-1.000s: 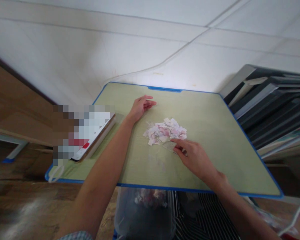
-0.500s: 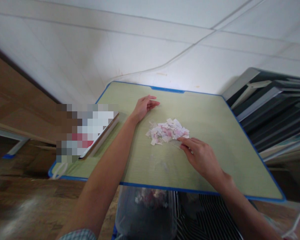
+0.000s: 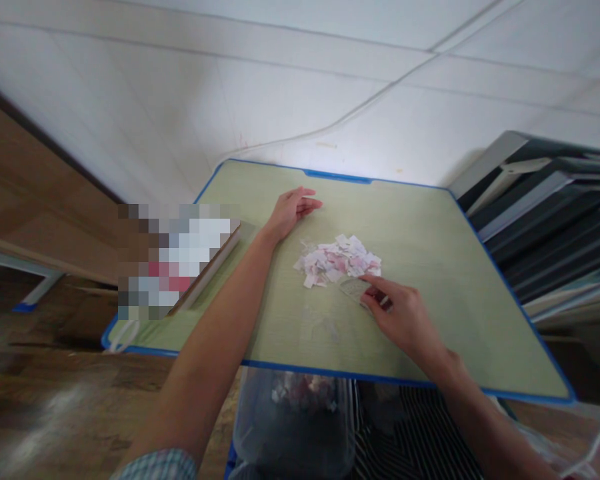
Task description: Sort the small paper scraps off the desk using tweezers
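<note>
a heap of paper scraps point(image 3: 337, 260) lies near the middle of the green tabletop point(image 3: 420, 227). toward its four o'clock, the right hand point(image 3: 399, 312) pinches a clear flat piece point(image 3: 351, 288); toward ten o'clock, the left hand point(image 3: 289, 212) rests released, fingers loosely extended. a see-through bin point(image 3: 295, 437) sits at six o'clock.

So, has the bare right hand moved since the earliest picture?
Yes: the right hand moved slightly rightward, judged against the thick blue strip on the green table.
</note>
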`<state>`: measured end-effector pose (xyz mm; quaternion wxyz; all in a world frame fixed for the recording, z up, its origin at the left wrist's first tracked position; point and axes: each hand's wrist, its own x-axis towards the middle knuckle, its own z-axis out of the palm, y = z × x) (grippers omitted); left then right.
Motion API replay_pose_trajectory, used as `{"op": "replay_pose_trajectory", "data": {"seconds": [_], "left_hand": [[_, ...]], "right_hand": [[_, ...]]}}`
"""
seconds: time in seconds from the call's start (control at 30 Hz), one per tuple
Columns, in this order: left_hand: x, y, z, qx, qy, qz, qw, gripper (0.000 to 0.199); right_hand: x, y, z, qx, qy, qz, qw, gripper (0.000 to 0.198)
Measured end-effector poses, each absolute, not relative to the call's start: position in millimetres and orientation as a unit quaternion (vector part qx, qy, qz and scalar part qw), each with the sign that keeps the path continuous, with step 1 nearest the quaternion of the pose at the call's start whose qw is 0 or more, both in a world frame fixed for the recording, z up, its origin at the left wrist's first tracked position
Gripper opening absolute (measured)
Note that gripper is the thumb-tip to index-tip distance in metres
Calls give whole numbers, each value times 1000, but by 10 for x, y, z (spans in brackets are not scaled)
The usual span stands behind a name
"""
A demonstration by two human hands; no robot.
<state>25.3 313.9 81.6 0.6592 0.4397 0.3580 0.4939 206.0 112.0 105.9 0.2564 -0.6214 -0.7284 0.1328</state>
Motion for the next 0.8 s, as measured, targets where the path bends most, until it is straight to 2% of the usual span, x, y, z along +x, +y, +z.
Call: {"op": "replay_pose_trajectory", "data": {"seconds": [0.1, 0.53, 0.8], "left_hand": [[256, 3127, 839, 435, 364, 493, 660, 26], [257, 3134, 838, 450, 382, 480, 649, 29], [252, 3129, 838, 451, 376, 484, 649, 28]], "right_hand": [[1901, 1107, 1041, -604, -736, 166, 255, 30], [1477, 1071, 1193, -511, -798, 286, 143, 30], [1446, 937, 1233, -477, -811, 315, 124, 30]]}}
